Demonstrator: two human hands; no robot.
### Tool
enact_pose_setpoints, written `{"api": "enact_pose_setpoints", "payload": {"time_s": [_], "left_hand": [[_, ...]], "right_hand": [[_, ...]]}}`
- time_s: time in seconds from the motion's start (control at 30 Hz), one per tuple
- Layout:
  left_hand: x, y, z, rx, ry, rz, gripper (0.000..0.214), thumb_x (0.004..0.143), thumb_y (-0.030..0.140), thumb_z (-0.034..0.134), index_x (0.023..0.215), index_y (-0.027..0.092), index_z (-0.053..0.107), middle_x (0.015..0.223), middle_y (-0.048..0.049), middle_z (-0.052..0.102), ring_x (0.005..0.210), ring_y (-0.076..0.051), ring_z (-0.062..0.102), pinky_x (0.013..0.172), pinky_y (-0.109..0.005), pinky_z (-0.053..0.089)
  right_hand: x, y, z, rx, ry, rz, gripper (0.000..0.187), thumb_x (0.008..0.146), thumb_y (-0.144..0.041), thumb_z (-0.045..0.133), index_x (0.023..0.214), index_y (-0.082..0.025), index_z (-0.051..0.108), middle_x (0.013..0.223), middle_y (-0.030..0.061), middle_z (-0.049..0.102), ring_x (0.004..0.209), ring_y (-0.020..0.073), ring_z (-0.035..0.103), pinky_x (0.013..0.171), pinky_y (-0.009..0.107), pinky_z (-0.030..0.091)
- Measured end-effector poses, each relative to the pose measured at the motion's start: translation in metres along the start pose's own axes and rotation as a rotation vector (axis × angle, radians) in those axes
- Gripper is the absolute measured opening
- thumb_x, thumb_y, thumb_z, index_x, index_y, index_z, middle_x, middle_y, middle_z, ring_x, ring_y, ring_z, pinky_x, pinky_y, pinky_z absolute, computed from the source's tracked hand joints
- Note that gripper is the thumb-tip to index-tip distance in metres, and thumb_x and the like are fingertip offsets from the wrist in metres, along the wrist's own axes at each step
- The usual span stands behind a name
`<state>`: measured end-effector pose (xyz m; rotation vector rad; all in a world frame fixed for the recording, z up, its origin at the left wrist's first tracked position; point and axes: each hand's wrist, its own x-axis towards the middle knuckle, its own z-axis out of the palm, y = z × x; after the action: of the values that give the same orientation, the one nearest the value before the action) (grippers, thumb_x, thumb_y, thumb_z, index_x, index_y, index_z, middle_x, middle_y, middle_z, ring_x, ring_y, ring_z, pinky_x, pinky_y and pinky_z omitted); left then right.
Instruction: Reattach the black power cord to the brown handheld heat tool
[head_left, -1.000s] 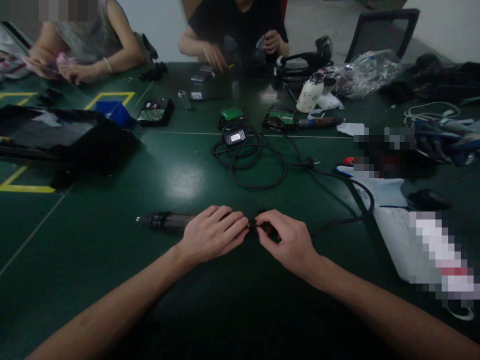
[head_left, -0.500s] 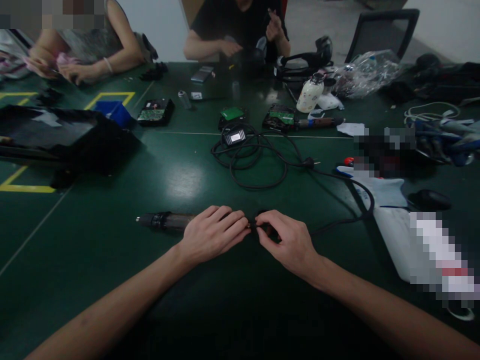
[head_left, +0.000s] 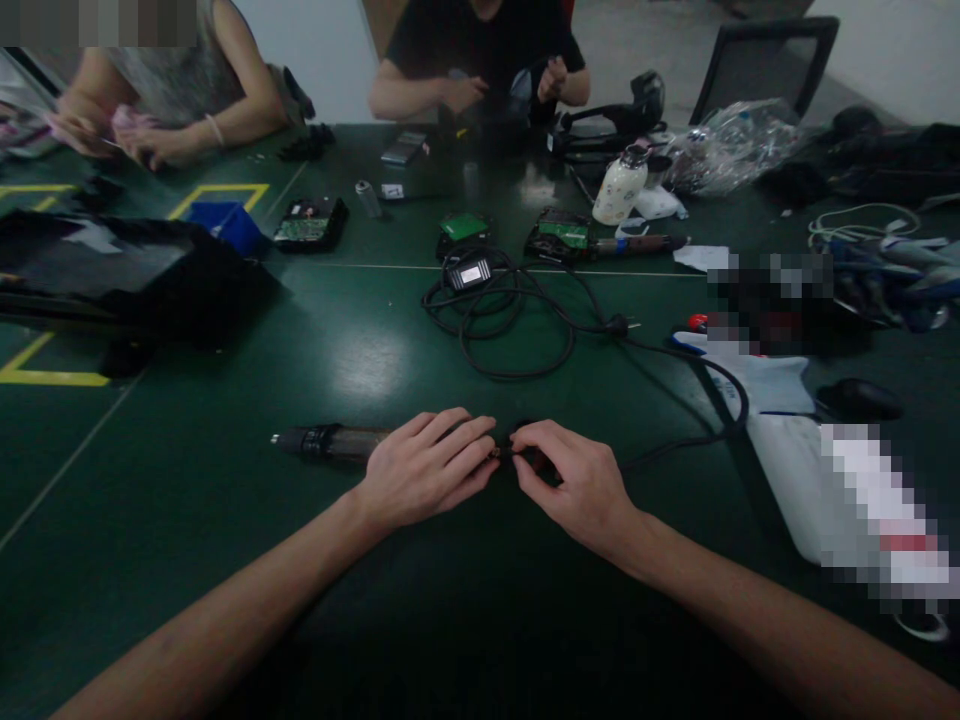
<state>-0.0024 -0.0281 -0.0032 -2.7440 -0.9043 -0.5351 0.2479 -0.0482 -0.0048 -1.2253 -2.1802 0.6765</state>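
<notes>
An electric screwdriver (head_left: 345,443) lies on the green table with its bit pointing left. My left hand (head_left: 431,465) is wrapped over its rear part, the fingertips at its right end. Facing it, my right hand (head_left: 574,475) pinches a small dark cable connector between thumb and forefinger, right against that end. Whether the connector is inserted cannot be made out. From behind the right hand a black power cable (head_left: 675,452) curves back to a coiled lead with a black power adapter (head_left: 470,273) and a wall plug (head_left: 618,326).
Beyond the coil lie opened devices with green circuit boards (head_left: 465,228), a second electric screwdriver (head_left: 641,245) and a white bottle (head_left: 621,190). A black tray (head_left: 97,270) and blue bin (head_left: 225,228) stand left; a glove (head_left: 776,385) lies right. Two people sit across the table.
My left fingers have shifted slightly at the screwdriver's end; my right hand stays in place. The co-worker opposite has lowered one hand.
</notes>
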Motion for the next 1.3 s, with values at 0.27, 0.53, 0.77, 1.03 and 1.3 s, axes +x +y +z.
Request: {"api": "enact_pose_setpoints", "payload": {"time_s": [0.27, 0.53, 0.77, 1.03, 1.3], "left_hand": [[0.0014, 0.0006, -0.0015, 0.021, -0.008, 0.006, 0.024, 0.097, 0.034, 0.067, 0.117, 0.021, 0.071, 0.135, -0.0041, 0.071, 0.112, -0.023, 0.068, 0.085, -0.037, 0.054], [0.0015, -0.0001, -0.002, 0.011, -0.006, 0.024, 0.027, 0.098, 0.037, 0.066, 0.121, 0.022, 0.069, 0.138, -0.0033, 0.07, 0.112, -0.025, 0.067, 0.084, -0.038, 0.053], [0.0019, 0.0003, -0.0017, 0.027, -0.012, 0.018, 0.027, 0.099, 0.038, 0.065, 0.12, 0.021, 0.069, 0.137, -0.0043, 0.07, 0.111, -0.024, 0.067, 0.083, -0.037, 0.051], [0.0015, -0.0001, -0.0005, 0.043, -0.008, 0.011, 0.024, 0.099, 0.037, 0.065, 0.117, 0.021, 0.07, 0.135, -0.0033, 0.071, 0.109, -0.023, 0.067, 0.083, -0.036, 0.051], [0.0002, -0.0001, -0.0001, 0.038, -0.022, 0.012, 0.023, 0.099, 0.036, 0.066, 0.116, 0.022, 0.07, 0.137, -0.0017, 0.07, 0.11, -0.023, 0.067, 0.084, -0.037, 0.051]], "right_hand": [[0.0004, -0.0006, -0.0015, 0.002, 0.001, -0.01, 0.014, 0.099, -0.019, 0.061, 0.112, -0.024, 0.064, 0.105, 0.0038, 0.072, 0.089, 0.0187, 0.07, 0.076, 0.029, 0.055], [0.0003, -0.0013, -0.0016, 0.0, 0.002, -0.004, 0.013, 0.098, -0.019, 0.062, 0.11, -0.023, 0.063, 0.105, 0.0032, 0.072, 0.089, 0.0186, 0.07, 0.076, 0.03, 0.054], [-0.0002, -0.0007, -0.0012, 0.011, 0.0, 0.001, 0.013, 0.1, -0.019, 0.062, 0.112, -0.023, 0.063, 0.107, 0.0029, 0.071, 0.091, 0.018, 0.069, 0.079, 0.03, 0.054], [-0.0002, 0.0, -0.0003, -0.003, 0.004, 0.004, 0.013, 0.098, -0.019, 0.063, 0.111, -0.023, 0.064, 0.106, 0.0013, 0.071, 0.088, 0.0165, 0.069, 0.076, 0.029, 0.053], [0.0, -0.0004, -0.0005, -0.004, 0.004, -0.01, 0.012, 0.099, -0.019, 0.062, 0.11, -0.023, 0.064, 0.106, 0.0023, 0.071, 0.089, 0.0172, 0.069, 0.078, 0.029, 0.053]]}}
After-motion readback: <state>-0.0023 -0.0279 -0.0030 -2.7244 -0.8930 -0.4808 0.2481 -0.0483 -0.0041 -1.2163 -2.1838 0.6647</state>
